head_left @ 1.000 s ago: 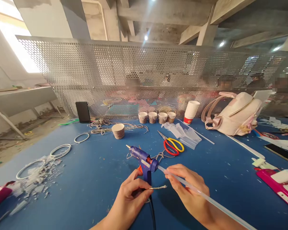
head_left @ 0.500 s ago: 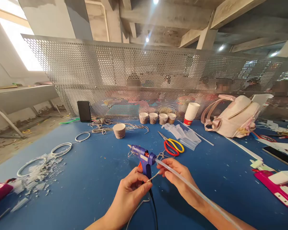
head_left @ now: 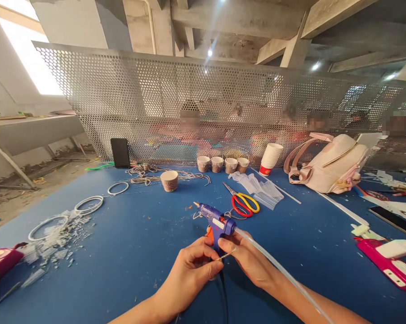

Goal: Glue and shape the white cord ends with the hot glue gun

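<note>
My left hand [head_left: 198,265] pinches a thin twisted cord [head_left: 227,254] between thumb and fingertips. The cord runs from there to the thumb of my right hand [head_left: 252,258]. That hand is closed around the handle of a blue glue gun [head_left: 216,220], with its fingers partly hidden behind it. The gun has an orange trigger and its nozzle points left and away from me. A long translucent glue stick [head_left: 277,263] sticks out of its back, over my right wrist. A black cable hangs below the handle. Beyond the gun lie scissors [head_left: 243,204] with red and yellow handles.
A cord-wrapped cup [head_left: 169,181] stands ahead, near a heap of cord [head_left: 145,173]. Several small cups [head_left: 217,164], stacked paper cups [head_left: 271,158] and glue sticks [head_left: 256,189] line the back. White rings [head_left: 89,205] and scraps lie left; a bag [head_left: 337,164] and power strip [head_left: 388,265] right.
The glue gun has moved right and slightly toward me, along with my right hand. My left hand has shifted a little right, still pinching the cord. My right thumb now lies by the handle.
</note>
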`<action>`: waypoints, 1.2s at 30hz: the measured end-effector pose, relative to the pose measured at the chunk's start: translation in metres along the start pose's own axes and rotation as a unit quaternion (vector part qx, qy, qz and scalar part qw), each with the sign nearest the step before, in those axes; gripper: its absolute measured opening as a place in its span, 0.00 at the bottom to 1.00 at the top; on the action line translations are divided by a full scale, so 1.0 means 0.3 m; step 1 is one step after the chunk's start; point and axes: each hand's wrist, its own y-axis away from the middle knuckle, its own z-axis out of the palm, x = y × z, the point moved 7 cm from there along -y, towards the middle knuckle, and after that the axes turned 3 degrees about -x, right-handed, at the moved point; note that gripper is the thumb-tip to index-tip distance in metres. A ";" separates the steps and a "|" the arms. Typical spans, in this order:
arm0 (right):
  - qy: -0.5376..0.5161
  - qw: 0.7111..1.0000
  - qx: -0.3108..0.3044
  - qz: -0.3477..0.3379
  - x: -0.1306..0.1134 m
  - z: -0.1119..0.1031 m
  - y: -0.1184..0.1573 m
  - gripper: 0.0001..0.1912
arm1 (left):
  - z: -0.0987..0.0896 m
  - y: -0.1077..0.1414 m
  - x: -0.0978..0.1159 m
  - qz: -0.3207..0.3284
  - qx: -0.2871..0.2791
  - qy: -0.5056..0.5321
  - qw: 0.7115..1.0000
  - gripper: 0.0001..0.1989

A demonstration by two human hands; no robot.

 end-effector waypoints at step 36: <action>0.239 0.964 0.037 0.106 0.005 -0.054 0.025 0.18 | -0.188 -0.044 -0.042 -0.138 0.180 0.099 0.969 0.15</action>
